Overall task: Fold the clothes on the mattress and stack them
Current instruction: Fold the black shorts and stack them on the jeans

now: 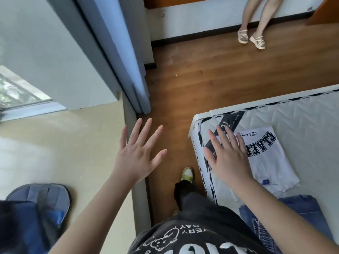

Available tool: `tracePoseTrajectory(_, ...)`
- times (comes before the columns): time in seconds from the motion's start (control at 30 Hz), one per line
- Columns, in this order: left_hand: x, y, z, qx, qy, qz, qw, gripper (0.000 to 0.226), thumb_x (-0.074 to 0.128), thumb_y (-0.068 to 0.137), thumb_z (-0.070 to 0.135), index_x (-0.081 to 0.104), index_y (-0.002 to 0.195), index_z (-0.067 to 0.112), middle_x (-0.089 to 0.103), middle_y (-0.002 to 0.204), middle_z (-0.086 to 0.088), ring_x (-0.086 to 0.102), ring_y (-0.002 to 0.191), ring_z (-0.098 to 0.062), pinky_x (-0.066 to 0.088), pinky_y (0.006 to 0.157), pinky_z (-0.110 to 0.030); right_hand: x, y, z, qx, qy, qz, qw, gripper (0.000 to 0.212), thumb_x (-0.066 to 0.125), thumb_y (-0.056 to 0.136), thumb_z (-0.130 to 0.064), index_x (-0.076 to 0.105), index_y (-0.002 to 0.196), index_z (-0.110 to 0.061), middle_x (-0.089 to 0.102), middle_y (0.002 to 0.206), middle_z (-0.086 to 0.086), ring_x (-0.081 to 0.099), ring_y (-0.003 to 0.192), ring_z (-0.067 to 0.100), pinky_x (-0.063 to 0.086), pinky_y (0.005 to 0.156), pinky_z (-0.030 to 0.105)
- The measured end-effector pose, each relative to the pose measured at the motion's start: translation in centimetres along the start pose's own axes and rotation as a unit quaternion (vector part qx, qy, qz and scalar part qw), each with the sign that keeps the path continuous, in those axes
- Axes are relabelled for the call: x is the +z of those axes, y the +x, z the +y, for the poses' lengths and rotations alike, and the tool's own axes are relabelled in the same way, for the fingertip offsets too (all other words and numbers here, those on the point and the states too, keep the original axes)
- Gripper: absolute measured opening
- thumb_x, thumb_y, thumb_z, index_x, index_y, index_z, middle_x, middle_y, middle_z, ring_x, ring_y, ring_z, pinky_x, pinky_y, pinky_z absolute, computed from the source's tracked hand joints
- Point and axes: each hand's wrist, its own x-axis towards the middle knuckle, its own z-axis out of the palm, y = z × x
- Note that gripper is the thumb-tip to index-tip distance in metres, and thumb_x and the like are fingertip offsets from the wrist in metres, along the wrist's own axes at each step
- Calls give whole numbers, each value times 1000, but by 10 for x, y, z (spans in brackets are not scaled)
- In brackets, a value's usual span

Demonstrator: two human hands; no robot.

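Printed in dark block capitals on the folded white t-shirt (266, 156), just beyond the right hand's fingertips (220, 130): "CLAER", the rest covered by the fingers, with a smaller script above it, probably "Champion". On the dark shirt (192, 241) nearest the camera, white letters: "VERY" and "DAY", seen upside down.

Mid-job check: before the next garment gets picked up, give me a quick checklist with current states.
1. Both hands free: ok. Left hand spread over the floor, right hand spread, neither holds anything.
2. White T-shirt folded: ok, a flat rectangle near the corner of the mattress.
3. Right hand pressing on the T-shirt: cannot tell, it lies over the shirt's edge.
4. Next garment within reach: ok, blue denim piece lies beside the T-shirt, unfolded.
5. Stack started: not ok, only one folded item shows.
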Motion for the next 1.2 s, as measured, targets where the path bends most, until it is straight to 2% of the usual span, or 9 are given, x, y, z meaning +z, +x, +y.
tracePoseTrajectory(0.37,-11,169,-24,47,26,-24,998,66,24,96,67,28,153,34,24,160,-3,14,150,-25,15,118,-56,1,146,43,40,28,-24,999,60,27,98,-50,48,144,-17,43,151,11,34,142,32,23,117,52)
tracePoseTrajectory(0.63,-8,289,-49,81,4,-29,996,69,18,95,70,25,153,34,21,161,-1,10,151,-24,15,118,-56,-6,245,49,95,31,0,995,61,26,98,-53,46,145,-20,42,152,9,33,143,31,21,118,51)
tracePoseTrajectory(0.93,17,452,-96,183,-19,-24,983,65,23,97,65,21,154,34,24,161,-2,14,150,-25,15,119,-54,3,361,39,211,-7,4,977,62,18,101,-51,38,149,-17,39,153,11,33,143,31,22,118,51)
tracePoseTrajectory(1.1,5,530,-93,248,-34,-29,968,64,16,97,65,21,153,34,28,159,-2,19,149,-26,20,118,-55,-6,402,38,278,-1,29,960,58,30,99,-47,42,147,-16,43,151,13,35,142,32,24,117,51)
tracePoseTrajectory(1.2,0,566,-83,298,-41,-26,953,62,21,99,62,23,153,33,27,159,-2,19,149,-25,17,119,-53,-13,420,45,320,6,50,946,58,29,99,-47,45,146,-17,44,150,11,35,142,30,24,117,50)
